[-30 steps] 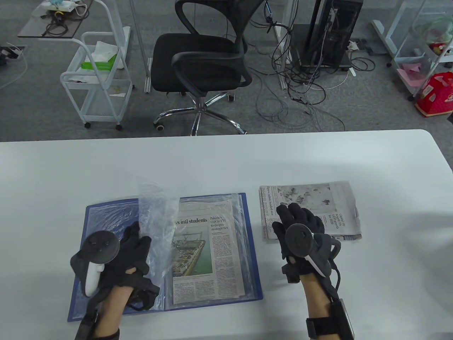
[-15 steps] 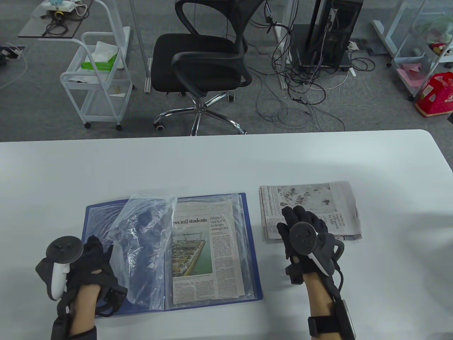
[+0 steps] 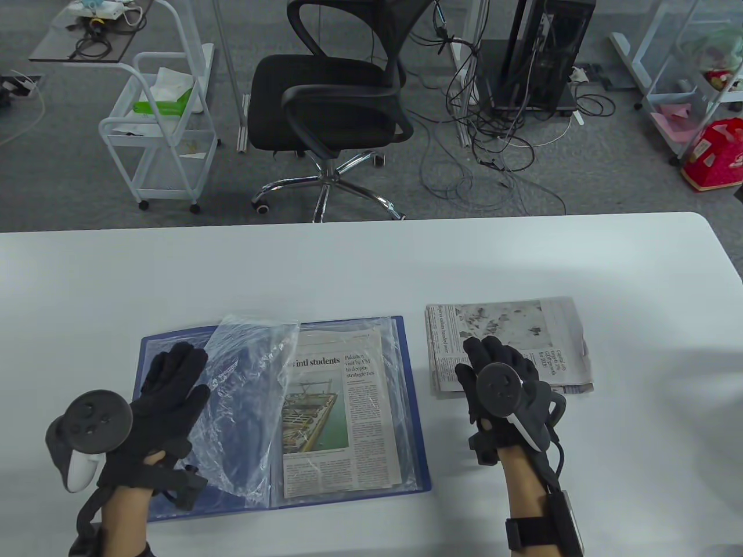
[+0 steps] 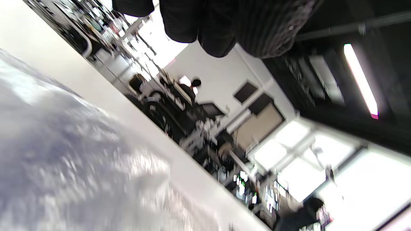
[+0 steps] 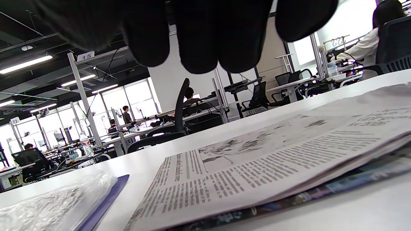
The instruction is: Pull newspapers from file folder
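Note:
An open blue file folder lies on the white table. A newspaper sits in a clear sleeve on its right page. A crumpled clear plastic sleeve lies turned over toward the left page. My left hand lies open and flat over the left page, its fingers at the sleeve's edge. A folded stack of newspapers lies to the right of the folder, also in the right wrist view. My right hand hovers over the stack's near left corner with fingers spread, holding nothing.
A black office chair, a white cart and a computer tower with cables stand beyond the table's far edge. The left wrist view is blurred, showing plastic and the room.
My left hand let the plastic sleeve fall to the left, drew back, then moved forward and opened flat on the left page. My right hand barely moved.

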Available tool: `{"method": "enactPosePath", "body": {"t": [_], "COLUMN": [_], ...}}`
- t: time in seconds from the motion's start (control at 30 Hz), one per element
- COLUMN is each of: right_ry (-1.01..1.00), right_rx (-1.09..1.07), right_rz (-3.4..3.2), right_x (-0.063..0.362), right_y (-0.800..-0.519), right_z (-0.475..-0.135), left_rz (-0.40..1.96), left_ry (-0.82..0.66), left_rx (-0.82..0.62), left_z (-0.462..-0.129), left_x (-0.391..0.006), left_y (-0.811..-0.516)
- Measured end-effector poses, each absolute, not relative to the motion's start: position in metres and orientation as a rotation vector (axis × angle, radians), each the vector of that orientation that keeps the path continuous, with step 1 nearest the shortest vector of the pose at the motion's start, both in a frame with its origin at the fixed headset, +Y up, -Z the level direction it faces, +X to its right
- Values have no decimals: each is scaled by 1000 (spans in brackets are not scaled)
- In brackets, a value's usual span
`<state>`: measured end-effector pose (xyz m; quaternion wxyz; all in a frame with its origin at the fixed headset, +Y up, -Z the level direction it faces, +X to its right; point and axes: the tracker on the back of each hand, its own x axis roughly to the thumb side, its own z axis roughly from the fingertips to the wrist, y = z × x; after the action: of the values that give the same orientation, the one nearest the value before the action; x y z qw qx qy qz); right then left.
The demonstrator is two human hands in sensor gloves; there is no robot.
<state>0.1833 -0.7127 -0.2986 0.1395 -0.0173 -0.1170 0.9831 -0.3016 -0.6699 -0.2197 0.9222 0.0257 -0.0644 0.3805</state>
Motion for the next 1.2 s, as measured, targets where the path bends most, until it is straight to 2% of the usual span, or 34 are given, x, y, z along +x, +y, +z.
{"method": "enactPosePath", "body": {"t": [0.1,0.2,0.3,0.4,0.57,0.67,0.8,1.03,1.2], "right_ry": [-334,-322,-304,-286,-231,-192,-98,6,98], "right_rx": [-48,-43,-32,-12,60,81,132,164,204], "right_rz": [2844,2849,2862,2882,2928,2935,2927,2888,2940], "right_x": [183,183,180,175,157,142,111,29,-27], "right_y": [-712,-712,-714,-717,-722,-723,-720,-714,-727], "right_z": [-298,-298,-298,-298,-297,-299,-316,-376,-415], "left_rz": [580,474,359,268,102,-6,-15,-70,-66], "left_ry": [-202,-291,-409,-537,-485,-479,-463,-459,-458], "left_rx": [-46,-105,-223,-397,-627,-615,-567,-520,-517], "left_z": [-221,-224,-226,-227,-223,-221,-219,-217,-217], "left_x": [-266,-234,-192,-153,-123,-117,-114,-110,-111], "left_y": [-672,-681,-704,-740,-774,-781,-778,-776,-776]}}
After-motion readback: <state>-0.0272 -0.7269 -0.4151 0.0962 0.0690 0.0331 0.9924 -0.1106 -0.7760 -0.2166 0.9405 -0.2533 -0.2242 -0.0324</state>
